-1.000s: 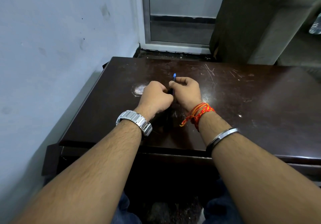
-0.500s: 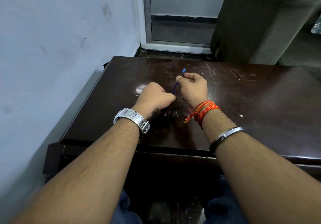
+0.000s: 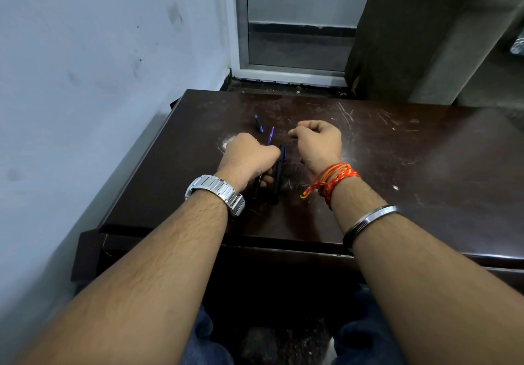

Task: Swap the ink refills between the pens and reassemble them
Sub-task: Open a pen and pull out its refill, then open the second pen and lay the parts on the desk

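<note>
While the person's left hand curls around a dark pen barrel low over a scratched brown table, a thin blue refill pokes up past its knuckles, pointing away from the camera. Just beyond the refill, a short blue pen piece lies loose on the tabletop, apart from both hands. The right hand hovers just right of the barrel, fingers curled and thumb tip meeting the forefinger; whether anything is pinched there cannot be told from this angle. A steel watch circles the left wrist; red-orange threads and a metal bangle ring the right.
</note>
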A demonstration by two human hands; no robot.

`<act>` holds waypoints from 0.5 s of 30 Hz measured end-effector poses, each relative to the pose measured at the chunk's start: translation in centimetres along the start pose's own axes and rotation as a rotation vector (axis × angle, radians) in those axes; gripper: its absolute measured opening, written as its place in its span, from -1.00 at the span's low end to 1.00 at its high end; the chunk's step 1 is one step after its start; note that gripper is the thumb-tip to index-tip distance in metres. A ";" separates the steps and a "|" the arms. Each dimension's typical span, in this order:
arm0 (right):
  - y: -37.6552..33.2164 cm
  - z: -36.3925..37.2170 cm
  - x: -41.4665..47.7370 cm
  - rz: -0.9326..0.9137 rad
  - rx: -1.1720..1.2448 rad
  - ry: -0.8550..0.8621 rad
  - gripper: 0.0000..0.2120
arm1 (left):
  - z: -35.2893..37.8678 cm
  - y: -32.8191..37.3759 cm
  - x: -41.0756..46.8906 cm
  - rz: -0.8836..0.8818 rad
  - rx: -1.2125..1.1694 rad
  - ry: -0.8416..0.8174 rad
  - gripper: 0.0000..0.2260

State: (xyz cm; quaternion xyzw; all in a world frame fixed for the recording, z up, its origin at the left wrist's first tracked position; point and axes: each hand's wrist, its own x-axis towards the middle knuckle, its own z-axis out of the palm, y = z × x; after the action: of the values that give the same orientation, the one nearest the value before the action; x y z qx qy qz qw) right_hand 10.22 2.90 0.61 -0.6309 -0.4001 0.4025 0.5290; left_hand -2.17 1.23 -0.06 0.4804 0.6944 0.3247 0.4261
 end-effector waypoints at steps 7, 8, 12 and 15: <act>0.1 0.0 -0.2 0.017 -0.026 -0.027 -0.88 | 0.1 -0.1 0.1 0.004 0.014 0.008 -0.80; 0.1 0.0 -0.2 0.019 -0.031 -0.036 -0.88 | 0.1 -0.1 0.1 0.005 0.018 0.009 -0.80; 0.2 0.0 -0.2 0.018 -0.034 -0.042 -0.88 | 0.2 -0.1 0.1 0.006 0.025 0.016 -0.80; 0.2 0.0 -0.2 0.012 -0.037 -0.036 -0.88 | 0.2 -0.2 0.1 0.008 0.015 0.035 -0.79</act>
State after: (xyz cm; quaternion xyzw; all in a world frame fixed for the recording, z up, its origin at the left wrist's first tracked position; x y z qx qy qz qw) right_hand 10.21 2.72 0.40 -0.6355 -0.4133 0.4095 0.5076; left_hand -2.03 1.24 -0.34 0.4807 0.7022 0.3295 0.4090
